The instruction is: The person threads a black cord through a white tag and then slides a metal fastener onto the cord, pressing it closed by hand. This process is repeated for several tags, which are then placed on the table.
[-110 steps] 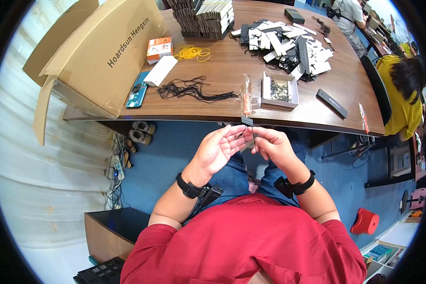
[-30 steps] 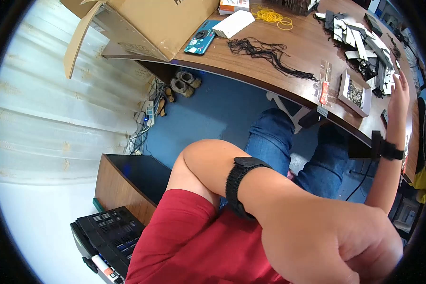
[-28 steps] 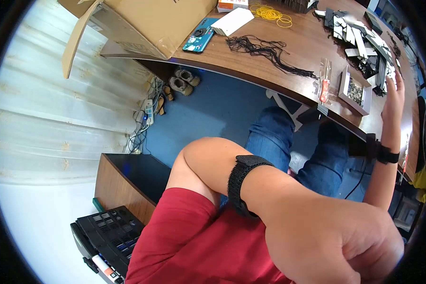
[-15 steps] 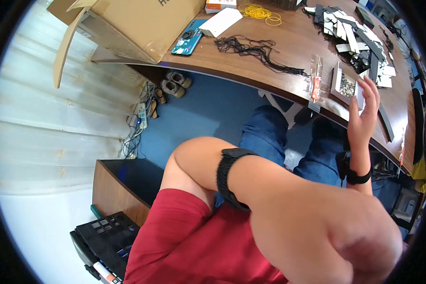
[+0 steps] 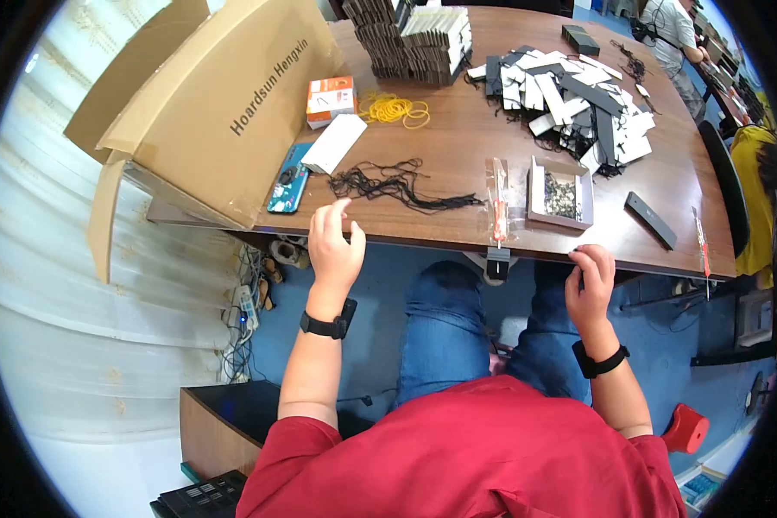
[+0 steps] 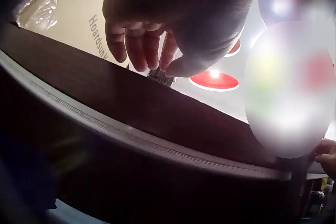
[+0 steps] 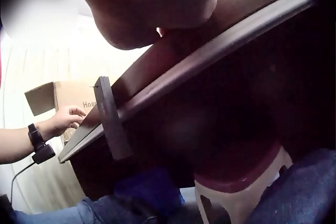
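In the head view, my left hand point(image 5: 335, 246) reaches over the table's front edge. Its fingers are loosely bent, just short of a tangle of thin black cords point(image 5: 401, 186) and close to a blue phone point(image 5: 288, 180). My right hand point(image 5: 590, 281) is at the front edge, below a small open box point(image 5: 537, 194) of tiny metal parts. Its fingers are bent, and a small dark spot shows at the fingertips; I cannot tell whether they pinch something. Between the hands, a dark narrow block point(image 5: 498, 262) sits at the table edge, below a bagged red-handled tool point(image 5: 498, 216).
A large cardboard box point(image 5: 233, 112) stands at the left. Behind are an orange-white box point(image 5: 331, 97), yellow bands point(image 5: 395, 110) and stacked dark pieces point(image 5: 414, 47). A heap of white and black strips point(image 5: 570, 99) lies right; a black bar point(image 5: 650, 220) is nearer.
Both hands were together at the edge block earlier; then the left came close to the camera while the right stretched over the table. Now the left is near the cords, the right back at the edge.
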Demonstrator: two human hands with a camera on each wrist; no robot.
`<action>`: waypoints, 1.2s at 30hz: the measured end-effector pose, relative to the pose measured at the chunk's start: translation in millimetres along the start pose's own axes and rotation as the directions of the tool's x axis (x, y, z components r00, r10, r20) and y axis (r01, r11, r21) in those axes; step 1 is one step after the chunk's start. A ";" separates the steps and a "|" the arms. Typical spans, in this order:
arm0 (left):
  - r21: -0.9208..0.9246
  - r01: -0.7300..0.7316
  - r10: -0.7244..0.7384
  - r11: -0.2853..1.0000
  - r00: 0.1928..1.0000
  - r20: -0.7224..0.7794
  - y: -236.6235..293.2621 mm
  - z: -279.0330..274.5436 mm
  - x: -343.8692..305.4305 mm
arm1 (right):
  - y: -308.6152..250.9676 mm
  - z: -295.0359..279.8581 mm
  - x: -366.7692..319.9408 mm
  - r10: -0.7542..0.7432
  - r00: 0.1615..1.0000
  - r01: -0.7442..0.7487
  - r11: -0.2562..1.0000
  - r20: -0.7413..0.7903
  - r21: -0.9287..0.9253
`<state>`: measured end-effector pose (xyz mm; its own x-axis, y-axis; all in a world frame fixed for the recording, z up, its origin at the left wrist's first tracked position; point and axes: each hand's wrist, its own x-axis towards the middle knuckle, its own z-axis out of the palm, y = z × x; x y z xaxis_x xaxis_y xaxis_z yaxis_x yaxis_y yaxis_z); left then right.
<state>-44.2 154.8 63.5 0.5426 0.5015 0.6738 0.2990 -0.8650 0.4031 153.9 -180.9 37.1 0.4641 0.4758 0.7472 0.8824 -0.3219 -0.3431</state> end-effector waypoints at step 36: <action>-0.001 0.219 -0.218 0.976 0.971 -0.100 -76.2 -1.0 90.7 | 11.5 3.2 -11.2 -0.063 0.995 0.063 0.998 -0.079 0.000</action>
<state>-18.5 266.2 94.6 0.3831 0.6773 0.6281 0.4101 -0.7340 0.5413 159.1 -187.3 23.0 0.4001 0.4287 0.8100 0.9099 -0.2915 -0.2952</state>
